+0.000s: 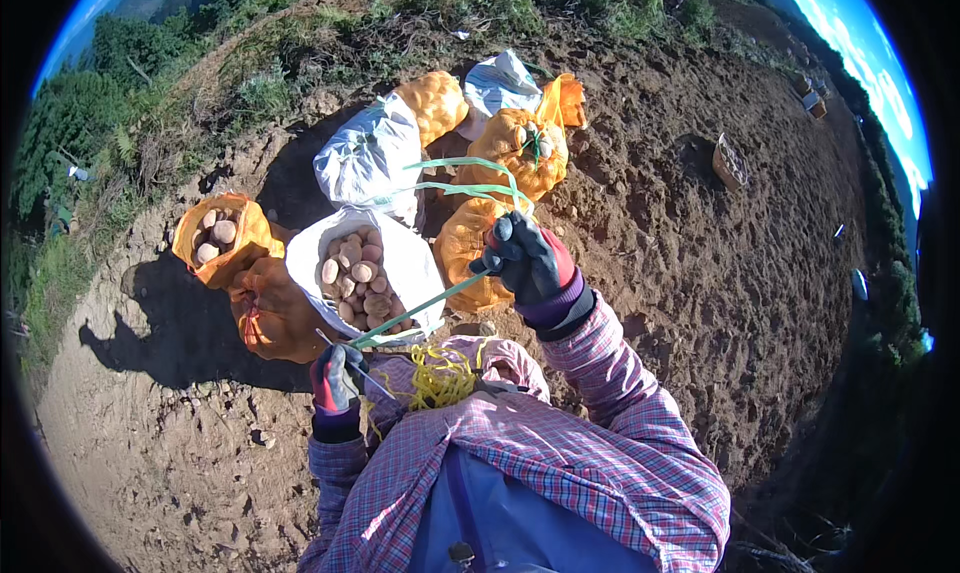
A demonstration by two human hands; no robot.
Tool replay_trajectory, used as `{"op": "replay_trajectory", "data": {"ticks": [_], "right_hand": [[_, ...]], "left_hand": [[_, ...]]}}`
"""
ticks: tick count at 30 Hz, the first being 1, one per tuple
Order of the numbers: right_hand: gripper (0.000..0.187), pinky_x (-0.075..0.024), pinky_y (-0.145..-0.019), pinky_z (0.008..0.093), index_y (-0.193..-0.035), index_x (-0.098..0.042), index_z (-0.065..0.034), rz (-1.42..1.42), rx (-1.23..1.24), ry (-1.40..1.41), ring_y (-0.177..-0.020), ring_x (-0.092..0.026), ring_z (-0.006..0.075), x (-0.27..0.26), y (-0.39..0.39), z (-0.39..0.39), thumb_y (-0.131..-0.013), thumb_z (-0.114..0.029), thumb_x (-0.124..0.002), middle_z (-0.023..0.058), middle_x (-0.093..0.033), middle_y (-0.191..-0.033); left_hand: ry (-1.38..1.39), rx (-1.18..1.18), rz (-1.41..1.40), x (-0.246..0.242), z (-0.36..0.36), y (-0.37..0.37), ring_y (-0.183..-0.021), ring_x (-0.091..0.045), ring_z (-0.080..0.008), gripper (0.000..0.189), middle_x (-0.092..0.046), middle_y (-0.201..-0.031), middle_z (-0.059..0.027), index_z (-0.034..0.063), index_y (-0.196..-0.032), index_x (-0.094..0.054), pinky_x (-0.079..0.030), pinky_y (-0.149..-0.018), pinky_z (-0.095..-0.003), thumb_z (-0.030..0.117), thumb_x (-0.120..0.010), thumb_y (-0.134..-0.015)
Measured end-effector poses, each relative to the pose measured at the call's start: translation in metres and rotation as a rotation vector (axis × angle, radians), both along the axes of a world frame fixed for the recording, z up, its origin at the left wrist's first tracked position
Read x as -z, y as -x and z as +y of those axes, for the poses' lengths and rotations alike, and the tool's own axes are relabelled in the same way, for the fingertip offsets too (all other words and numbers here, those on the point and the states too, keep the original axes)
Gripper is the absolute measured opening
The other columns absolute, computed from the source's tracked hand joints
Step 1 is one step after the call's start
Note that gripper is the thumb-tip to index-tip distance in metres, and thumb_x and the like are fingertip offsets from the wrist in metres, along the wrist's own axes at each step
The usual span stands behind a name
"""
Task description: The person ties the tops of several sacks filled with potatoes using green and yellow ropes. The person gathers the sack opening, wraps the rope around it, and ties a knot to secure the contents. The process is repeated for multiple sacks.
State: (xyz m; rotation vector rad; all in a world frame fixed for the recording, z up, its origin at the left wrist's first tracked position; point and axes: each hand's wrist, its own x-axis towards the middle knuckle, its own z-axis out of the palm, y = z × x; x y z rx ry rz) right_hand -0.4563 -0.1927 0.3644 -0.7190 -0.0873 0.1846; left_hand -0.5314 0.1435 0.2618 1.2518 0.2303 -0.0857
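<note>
My left hand [337, 376], in a dark and red work glove, grips one end of a green plastic strap [424, 303] and a thin white needle-like rod [379, 387]. The strap runs taut up to my right hand [525, 261], gloved alike and closed on it; its loose loops trail over the sacks. Before me stands an open white woven sack [409, 261] full of potatoes [364, 273]. Behind it leans a white sack [375, 149], and an orange mesh sack [469, 250] is right beside it. A bundle of yellow strings [442, 378] hangs at my waist.
At the left are an open orange mesh sack [259, 231] of potatoes and a tied one [274, 310]. Several filled sacks stand farther back, one tied orange mesh sack [517, 149] among them. A basket [729, 164] sits on the tilled soil [675, 273] at the right; brush edges the field.
</note>
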Motion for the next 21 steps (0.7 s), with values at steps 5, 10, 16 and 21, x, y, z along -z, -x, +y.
{"op": "replay_trajectory", "data": {"ticks": [5, 10, 16, 21], "right_hand": [[0.026, -0.0496, -0.073, 0.035, -0.093, -0.052, -0.0069, -0.049, 0.064, -0.098, -0.071, -0.054, 0.016, -0.015, -0.02, -0.023, -0.101, -0.031, -0.046, -0.0014, -0.045, -0.073], [0.024, -0.047, -0.071, 0.0359, -0.102, -0.052, -0.0085, -0.084, 0.131, -0.252, -0.069, -0.049, 0.0129, -0.027, -0.042, -0.044, -0.099, -0.032, -0.047, -0.0033, -0.043, -0.074], [0.026, -0.0388, -0.058, 0.0266, -0.1, -0.052, -0.0079, -0.11, 0.115, -0.183, -0.062, -0.043, 0.0093, -0.039, -0.058, -0.049, -0.1, -0.033, -0.046, -0.0034, -0.042, -0.072], [0.033, -0.0211, -0.045, 0.021, -0.088, -0.057, -0.0054, -0.229, 0.026, 0.326, -0.049, -0.03, 0.0035, -0.055, -0.052, -0.027, -0.101, -0.031, -0.042, -0.0078, -0.037, -0.059]], "left_hand": [[-0.113, -0.123, -0.062, 0.003, 0.013, 0.024, -0.062, -0.053, -0.0164, 0.035, -0.056, -0.07, -0.0056, 0.0031, -0.083, -0.055, -0.043, -0.061, -0.0303, 0.035, -0.049, -0.096], [0.008, -0.309, -0.054, 0.026, 0.03, 0.057, -0.067, -0.057, -0.0171, 0.033, -0.061, -0.078, -0.0078, 0.0032, -0.088, -0.059, -0.046, -0.065, -0.0305, 0.034, -0.051, -0.096], [0.109, -0.514, 0.061, 0.055, 0.043, 0.095, -0.07, -0.059, -0.0176, 0.032, -0.063, -0.082, -0.0072, 0.0052, -0.093, -0.062, -0.048, -0.066, -0.0315, 0.035, -0.052, -0.096], [-0.012, -0.593, -0.031, 0.024, 0.03, 0.094, -0.079, -0.06, -0.0176, 0.034, -0.064, -0.09, -0.0067, 0.004, -0.098, -0.061, -0.049, -0.072, -0.0318, 0.036, -0.049, -0.098]]}}
